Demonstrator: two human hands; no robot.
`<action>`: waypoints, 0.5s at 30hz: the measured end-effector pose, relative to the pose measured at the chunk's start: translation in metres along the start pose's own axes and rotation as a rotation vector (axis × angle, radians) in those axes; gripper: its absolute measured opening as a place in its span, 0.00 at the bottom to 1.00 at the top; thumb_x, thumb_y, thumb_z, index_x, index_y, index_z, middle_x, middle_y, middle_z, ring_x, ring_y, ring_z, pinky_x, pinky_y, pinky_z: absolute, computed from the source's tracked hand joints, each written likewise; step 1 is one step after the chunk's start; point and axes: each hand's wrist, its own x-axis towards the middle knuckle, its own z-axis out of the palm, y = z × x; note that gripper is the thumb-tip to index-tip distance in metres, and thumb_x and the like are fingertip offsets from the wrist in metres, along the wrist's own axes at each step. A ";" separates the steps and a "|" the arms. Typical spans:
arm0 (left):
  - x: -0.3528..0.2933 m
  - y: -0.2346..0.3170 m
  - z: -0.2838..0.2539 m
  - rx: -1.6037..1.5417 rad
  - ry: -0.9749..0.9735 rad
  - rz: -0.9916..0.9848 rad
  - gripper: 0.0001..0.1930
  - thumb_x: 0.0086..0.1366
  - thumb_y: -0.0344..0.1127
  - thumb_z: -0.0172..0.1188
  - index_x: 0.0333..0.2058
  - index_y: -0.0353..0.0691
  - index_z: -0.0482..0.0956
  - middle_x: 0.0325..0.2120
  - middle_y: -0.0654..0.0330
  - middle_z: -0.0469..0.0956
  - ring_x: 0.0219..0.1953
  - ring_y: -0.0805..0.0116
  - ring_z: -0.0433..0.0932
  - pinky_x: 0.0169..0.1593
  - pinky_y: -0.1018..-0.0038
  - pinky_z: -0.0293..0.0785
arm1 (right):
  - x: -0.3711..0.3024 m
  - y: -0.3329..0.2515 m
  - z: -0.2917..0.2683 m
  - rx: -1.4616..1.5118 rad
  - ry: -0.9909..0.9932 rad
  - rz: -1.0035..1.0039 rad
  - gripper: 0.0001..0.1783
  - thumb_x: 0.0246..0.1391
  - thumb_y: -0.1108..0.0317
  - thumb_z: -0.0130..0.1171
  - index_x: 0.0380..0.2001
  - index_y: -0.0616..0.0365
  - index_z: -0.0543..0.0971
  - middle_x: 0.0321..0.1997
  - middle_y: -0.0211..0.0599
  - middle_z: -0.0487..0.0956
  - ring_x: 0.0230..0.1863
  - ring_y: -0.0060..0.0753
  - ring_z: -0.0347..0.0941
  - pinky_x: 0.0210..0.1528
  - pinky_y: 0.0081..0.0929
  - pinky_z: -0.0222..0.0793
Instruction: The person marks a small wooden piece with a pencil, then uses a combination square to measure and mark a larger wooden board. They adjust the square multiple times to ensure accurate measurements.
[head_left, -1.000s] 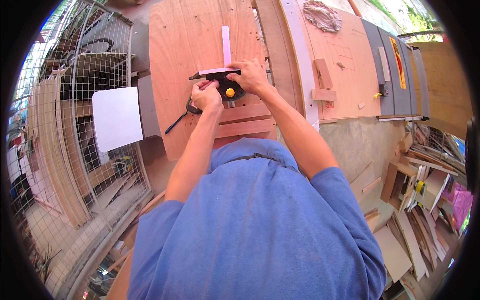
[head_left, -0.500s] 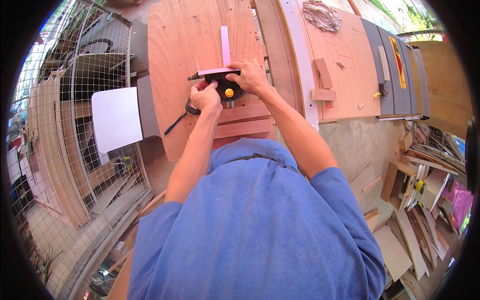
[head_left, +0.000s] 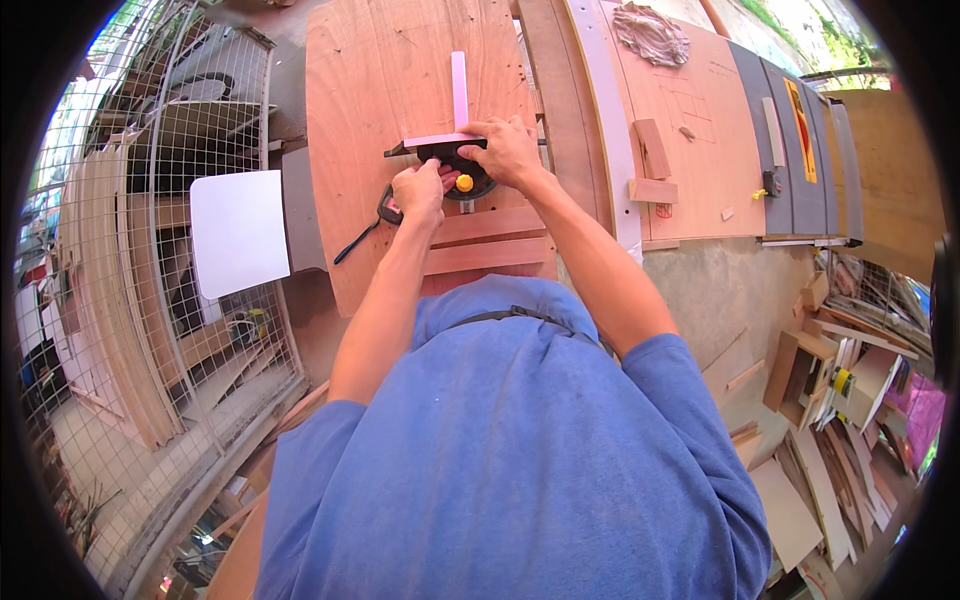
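A black miter gauge (head_left: pixel 474 188) with a rounded head and a yellow knob lies on the wooden board. A pale strip (head_left: pixel 430 143) runs along its far black edge, and a light bar (head_left: pixel 459 88) extends away from it. My right hand (head_left: pixel 510 152) grips the gauge's right part, fingers over the far edge and thumb on the near side. Closed fingers of my left hand (head_left: pixel 420 190) work at the gauge's left side, beside the knob; what they pinch is hidden. Just left of that hand sits a black tape measure (head_left: pixel 387 208) with a wrist strap.
The board (head_left: pixel 370 90) carries two flat wood strips (head_left: pixel 485 258) near my body. To the right, a lighter panel (head_left: pixel 700 120) holds small wood blocks (head_left: pixel 653 191) and a crumpled cloth (head_left: pixel 650 34). Wire mesh (head_left: pixel 215 330) and a white sheet (head_left: pixel 238 235) stand at left.
My left hand has turned inward, its fingers closer to the knob, showing more of the tape measure. The right hand keeps its hold. The whole view has shifted slightly.
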 end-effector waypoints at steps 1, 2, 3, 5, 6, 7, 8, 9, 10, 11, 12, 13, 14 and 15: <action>0.001 -0.004 -0.001 0.023 -0.002 0.046 0.07 0.70 0.21 0.61 0.44 0.24 0.75 0.38 0.46 0.85 0.34 0.58 0.89 0.36 0.72 0.88 | 0.000 0.000 -0.001 -0.002 0.001 -0.001 0.23 0.59 0.45 0.70 0.56 0.33 0.88 0.55 0.32 0.86 0.62 0.52 0.75 0.66 0.60 0.62; 0.002 -0.009 -0.003 0.046 -0.005 0.093 0.08 0.72 0.22 0.60 0.45 0.24 0.74 0.39 0.45 0.84 0.35 0.57 0.89 0.39 0.70 0.89 | 0.000 -0.001 -0.001 -0.004 0.002 0.001 0.23 0.59 0.45 0.70 0.56 0.32 0.88 0.55 0.32 0.86 0.61 0.51 0.75 0.66 0.60 0.62; 0.001 -0.010 -0.002 0.070 -0.009 0.138 0.09 0.73 0.23 0.59 0.47 0.24 0.74 0.40 0.45 0.84 0.37 0.56 0.88 0.43 0.68 0.90 | -0.002 -0.002 -0.001 -0.007 0.003 0.006 0.23 0.59 0.45 0.70 0.56 0.32 0.88 0.56 0.32 0.86 0.61 0.51 0.75 0.66 0.60 0.62; 0.002 -0.011 0.001 -0.026 0.011 0.134 0.09 0.74 0.24 0.58 0.48 0.23 0.73 0.43 0.44 0.82 0.40 0.54 0.88 0.46 0.67 0.90 | -0.001 -0.001 -0.001 -0.002 -0.006 0.017 0.23 0.58 0.46 0.71 0.56 0.33 0.88 0.57 0.31 0.86 0.61 0.51 0.75 0.66 0.58 0.62; 0.000 -0.011 0.002 -0.073 0.023 0.131 0.10 0.74 0.24 0.58 0.48 0.22 0.73 0.44 0.43 0.82 0.42 0.53 0.87 0.47 0.66 0.90 | 0.000 -0.002 -0.002 0.006 -0.018 0.024 0.23 0.58 0.47 0.71 0.57 0.33 0.88 0.58 0.30 0.86 0.60 0.51 0.74 0.67 0.56 0.63; 0.000 -0.008 0.003 -0.143 0.018 0.072 0.10 0.74 0.24 0.58 0.48 0.22 0.73 0.45 0.42 0.81 0.44 0.52 0.86 0.49 0.66 0.90 | 0.000 -0.002 -0.003 0.013 -0.031 0.031 0.23 0.58 0.48 0.72 0.57 0.33 0.88 0.59 0.28 0.86 0.60 0.51 0.74 0.67 0.55 0.63; 0.000 -0.005 0.002 -0.213 0.014 0.014 0.10 0.75 0.23 0.58 0.49 0.22 0.73 0.47 0.42 0.80 0.46 0.51 0.85 0.51 0.65 0.90 | 0.000 -0.001 -0.002 0.016 -0.018 0.025 0.23 0.58 0.47 0.71 0.57 0.33 0.88 0.58 0.30 0.86 0.61 0.51 0.74 0.67 0.57 0.62; 0.003 -0.004 -0.001 -0.283 0.012 -0.042 0.10 0.75 0.23 0.58 0.49 0.22 0.72 0.48 0.41 0.79 0.48 0.51 0.84 0.52 0.65 0.90 | 0.000 0.000 0.000 0.020 -0.005 0.016 0.23 0.58 0.46 0.71 0.56 0.33 0.88 0.57 0.31 0.86 0.61 0.51 0.74 0.67 0.58 0.62; 0.007 -0.005 -0.002 -0.288 -0.001 -0.062 0.10 0.75 0.23 0.57 0.50 0.22 0.72 0.49 0.41 0.78 0.50 0.49 0.84 0.54 0.65 0.89 | 0.001 0.001 0.002 0.025 0.008 0.007 0.23 0.58 0.45 0.71 0.56 0.32 0.88 0.55 0.33 0.86 0.62 0.51 0.74 0.67 0.60 0.61; 0.010 -0.006 -0.003 -0.292 -0.015 -0.083 0.10 0.75 0.22 0.57 0.50 0.21 0.72 0.50 0.40 0.78 0.51 0.48 0.83 0.55 0.65 0.89 | 0.001 0.003 0.002 0.025 0.000 0.011 0.23 0.58 0.45 0.71 0.56 0.32 0.87 0.55 0.32 0.86 0.62 0.51 0.75 0.67 0.60 0.62; 0.014 -0.007 -0.005 -0.298 -0.027 -0.101 0.10 0.75 0.22 0.57 0.51 0.21 0.72 0.51 0.39 0.77 0.53 0.47 0.83 0.57 0.65 0.88 | 0.001 0.003 0.001 0.026 -0.008 0.013 0.23 0.58 0.45 0.71 0.56 0.32 0.87 0.55 0.32 0.86 0.62 0.51 0.75 0.67 0.61 0.62; 0.018 -0.008 -0.007 -0.312 -0.026 -0.122 0.11 0.76 0.22 0.57 0.52 0.20 0.72 0.52 0.39 0.77 0.54 0.47 0.83 0.58 0.64 0.88 | 0.001 0.003 0.000 0.026 -0.016 0.015 0.23 0.58 0.45 0.71 0.56 0.32 0.87 0.55 0.32 0.86 0.62 0.51 0.75 0.67 0.61 0.62; 0.023 -0.009 -0.010 -0.326 -0.025 -0.143 0.11 0.76 0.22 0.56 0.53 0.20 0.72 0.52 0.38 0.77 0.54 0.46 0.82 0.58 0.64 0.88 | 0.002 0.001 0.000 0.023 -0.014 0.011 0.23 0.58 0.45 0.71 0.56 0.32 0.87 0.55 0.32 0.86 0.61 0.51 0.75 0.67 0.61 0.62; 0.025 -0.009 -0.011 -0.339 -0.026 -0.168 0.12 0.76 0.21 0.56 0.54 0.19 0.72 0.52 0.38 0.78 0.55 0.46 0.82 0.59 0.64 0.88 | 0.001 -0.001 0.000 0.019 -0.012 0.011 0.23 0.58 0.45 0.71 0.56 0.33 0.87 0.55 0.32 0.86 0.61 0.51 0.75 0.67 0.61 0.62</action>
